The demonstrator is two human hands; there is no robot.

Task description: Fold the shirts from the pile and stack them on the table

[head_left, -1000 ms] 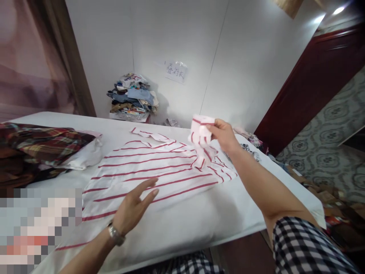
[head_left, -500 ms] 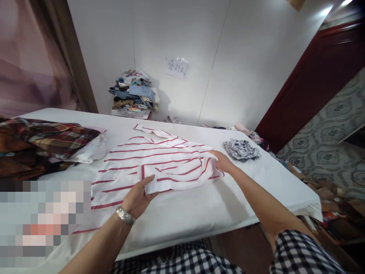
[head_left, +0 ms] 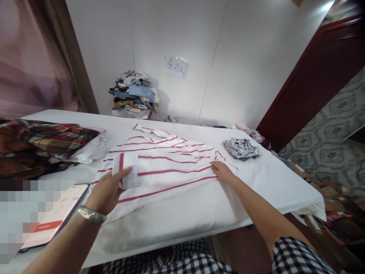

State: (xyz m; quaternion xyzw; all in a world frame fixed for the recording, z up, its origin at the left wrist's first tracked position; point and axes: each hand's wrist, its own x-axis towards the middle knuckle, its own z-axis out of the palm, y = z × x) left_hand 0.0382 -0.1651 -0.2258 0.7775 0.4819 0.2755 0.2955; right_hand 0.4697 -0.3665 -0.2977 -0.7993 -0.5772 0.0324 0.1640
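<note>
A white shirt with red stripes [head_left: 171,167] lies spread on the white-covered table [head_left: 279,179], its near side partly folded over. My left hand [head_left: 110,188], with a silver bracelet at the wrist, is closed on a cuff-like end of a sleeve at the shirt's left, thumb on top. At the right, my right hand [head_left: 224,171] pinches the cloth near the shoulder area, where the fabric bunches up. The fingertips of both hands are partly hidden by cloth.
A crumpled black-and-white printed garment [head_left: 242,148] lies right of the shirt. Plaid and dark clothes [head_left: 51,140] are heaped at the left. A tablet [head_left: 57,217] showing digits lies near left. Against the wall stands a tall clothes pile [head_left: 135,93] below a handwritten sign [head_left: 176,67].
My left hand has moved left and nearer, drawing the sleeve out straight along the shirt. My right hand stays near the shoulder. The tablet is now uncovered at the left.
</note>
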